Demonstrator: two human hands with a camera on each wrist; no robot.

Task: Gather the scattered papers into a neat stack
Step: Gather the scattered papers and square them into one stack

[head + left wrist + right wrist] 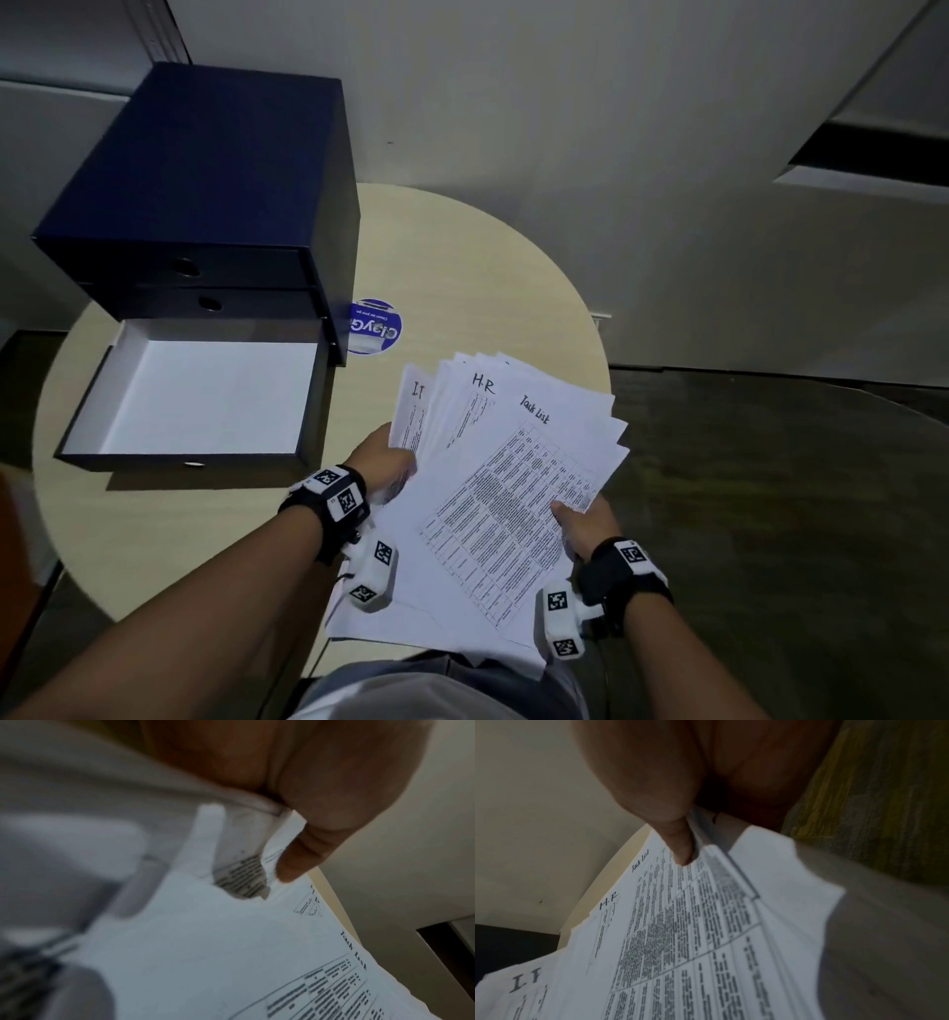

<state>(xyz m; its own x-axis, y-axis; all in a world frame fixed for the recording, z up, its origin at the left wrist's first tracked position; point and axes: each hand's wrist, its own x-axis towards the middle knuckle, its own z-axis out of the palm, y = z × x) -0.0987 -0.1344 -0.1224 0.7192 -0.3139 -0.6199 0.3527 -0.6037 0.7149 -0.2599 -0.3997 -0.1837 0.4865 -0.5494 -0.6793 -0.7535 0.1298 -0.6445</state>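
A fanned bundle of white printed papers [493, 493] hangs over the near right edge of the round table [462, 267]. Its top sheet reads "Task List"; sheets marked "H.R" and "I.T" splay out behind it. My left hand [382, 462] grips the bundle's left edge, and the left wrist view shows its thumb [303, 854] pressed on the papers [205, 943]. My right hand [580, 521] pinches the right edge; in the right wrist view its thumb [677, 845] lies on top of the papers [680, 933]. The sheets are askew, their corners uneven.
A dark blue drawer unit [205, 195] stands at the table's left, its bottom drawer [205, 395] pulled out with a white inside. A round blue sticker [375, 326] lies beside it. Dark floor lies to the right, a pale wall behind.
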